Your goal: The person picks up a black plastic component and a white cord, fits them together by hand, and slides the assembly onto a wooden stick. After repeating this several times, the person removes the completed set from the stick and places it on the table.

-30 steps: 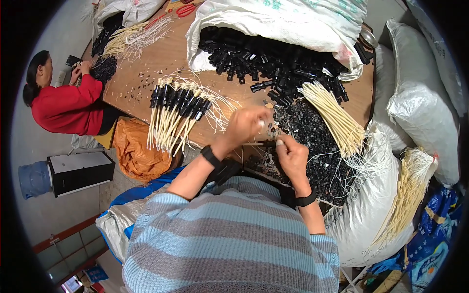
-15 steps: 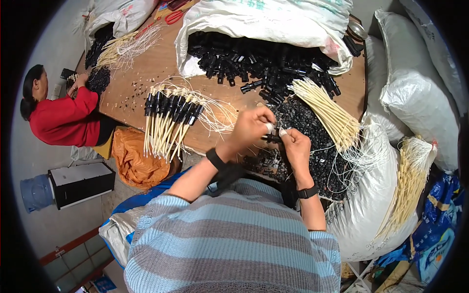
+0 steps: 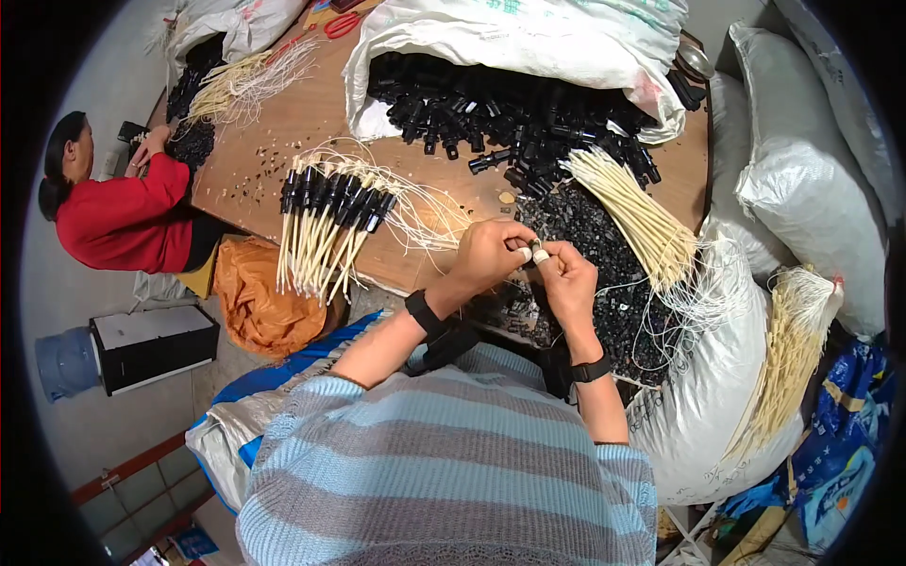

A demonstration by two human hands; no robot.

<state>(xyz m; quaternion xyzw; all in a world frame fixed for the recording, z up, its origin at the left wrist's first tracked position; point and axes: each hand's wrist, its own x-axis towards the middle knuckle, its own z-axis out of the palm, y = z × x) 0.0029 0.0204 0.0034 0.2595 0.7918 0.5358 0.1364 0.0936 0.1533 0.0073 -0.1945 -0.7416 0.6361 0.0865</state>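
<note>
The left hand (image 3: 486, 257) and right hand (image 3: 570, 283) meet, thumbs and fingers pinching a small dark piece (image 3: 535, 244), probably plastic but mostly hidden, at the heap of black bits (image 3: 613, 269). Farther lie cream-sleeved wires (image 3: 634, 222), right; connector-tipped wires (image 3: 335, 196), left; then a white woven sack (image 3: 528, 33) spilling black connectors (image 3: 510, 113).

Looked steeply down from head through left fisheye of pair. Faced table (image 3: 243, 156); framed left hand (image 3: 487, 255) and right hand (image 3: 569, 283) close, near centre. Took in sweater (image 3: 453, 443) at bottom, co-worker (image 3: 123, 209) farther off at left, sacks (image 3: 791, 151) at right.
</note>
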